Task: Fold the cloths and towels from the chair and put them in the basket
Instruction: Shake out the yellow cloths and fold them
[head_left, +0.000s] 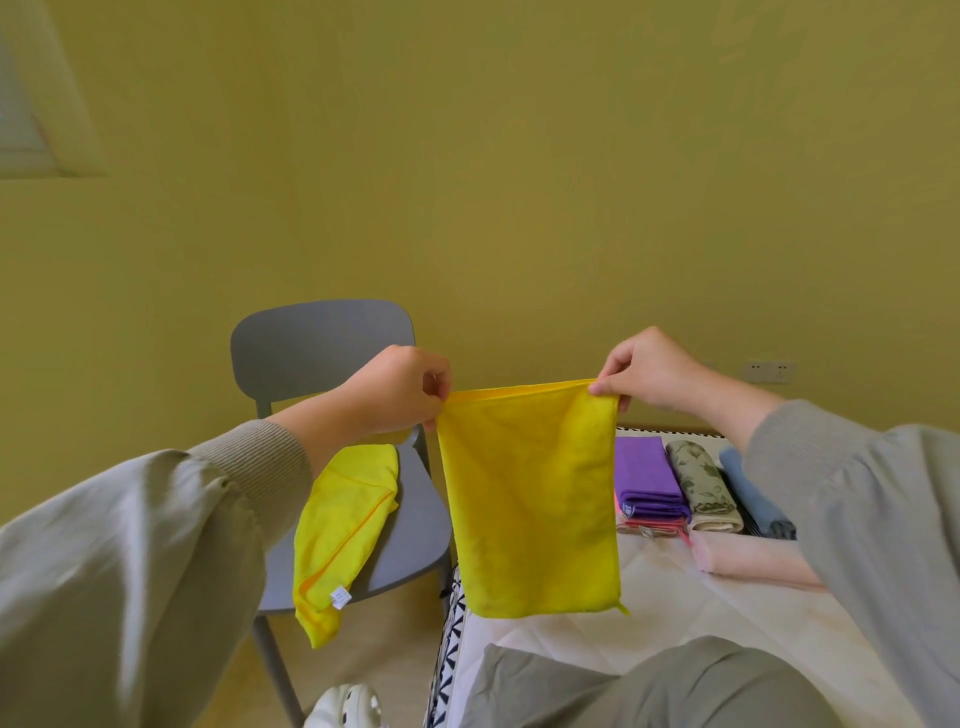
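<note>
While a knee is resting on the white quilted bed (675, 608), the left hand (400, 387) and right hand (649, 371) are each pinching a top corner of one yellow cloth (530, 499), which is hanging between them above the bed's edge. A second yellow cloth (337, 535) is lying draped over the seat of the one grey chair (322, 343). Four folded pieces are lying further along the bed: a pink towel (748, 558), a purple towel (647, 473), a flowered cloth (698, 483) and a blue cloth (748, 488). A yellow-green wall (519, 182) with one socket (770, 371) is standing behind.

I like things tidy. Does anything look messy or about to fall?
Yes. The loose yellow cloth lies crumpled on the grey chair, drooping over the seat's front edge, so it might slip off.
</note>
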